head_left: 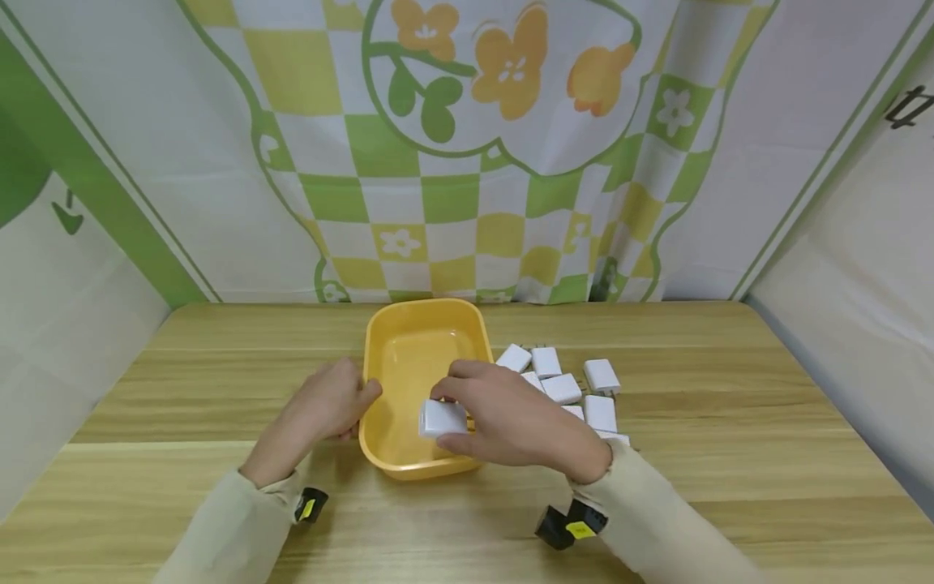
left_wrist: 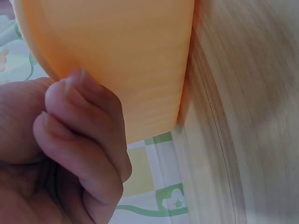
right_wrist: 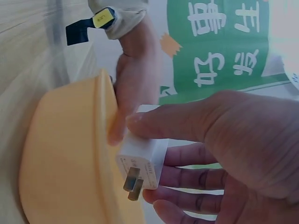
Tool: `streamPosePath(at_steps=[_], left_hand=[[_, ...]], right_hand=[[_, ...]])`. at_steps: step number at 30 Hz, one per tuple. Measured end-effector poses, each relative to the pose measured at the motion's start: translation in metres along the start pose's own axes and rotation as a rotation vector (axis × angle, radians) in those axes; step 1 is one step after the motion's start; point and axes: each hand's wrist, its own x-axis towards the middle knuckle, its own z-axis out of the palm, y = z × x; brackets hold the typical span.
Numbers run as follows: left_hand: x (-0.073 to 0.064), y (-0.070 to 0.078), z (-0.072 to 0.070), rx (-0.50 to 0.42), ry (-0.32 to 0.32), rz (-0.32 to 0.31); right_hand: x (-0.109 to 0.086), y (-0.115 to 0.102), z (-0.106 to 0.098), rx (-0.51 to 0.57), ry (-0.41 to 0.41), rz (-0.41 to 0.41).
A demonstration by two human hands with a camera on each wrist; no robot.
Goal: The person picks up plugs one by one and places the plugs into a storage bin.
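Note:
A white plug-in charger is pinched between the thumb and fingers of my right hand, over the near right part of a yellow plastic basin. In the right wrist view the charger shows its two flat metal prongs. My left hand grips the basin's left rim, thumb on the inner side. The left wrist view has its curled fingers against the outer wall of the basin. No charger shows on the visible basin floor.
Several white chargers lie in a loose group on the wooden table, just right of the basin. A patterned curtain hangs behind the table's far edge. Black wrist cameras are strapped at both sleeves.

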Motion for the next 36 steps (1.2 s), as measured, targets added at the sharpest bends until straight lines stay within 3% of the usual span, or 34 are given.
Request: streamPosePath(at_steps=[9, 21, 36], left_hand=[[0.000, 0.002, 0.000, 0.004, -0.014, -0.038], [-0.001, 0.005, 0.002, 0.023, 0.017, -0.053], [-0.002, 0.006, 0.002, 0.034, 0.039, -0.057]], right_hand=[[0.018, 0.000, 0.023, -0.027, -0.057, 0.003], [0.030, 0.000, 0.033, -0.039, -0.093, 0.014], [0.049, 0.007, 0.045, 0.012, -0.218, 0.010]])
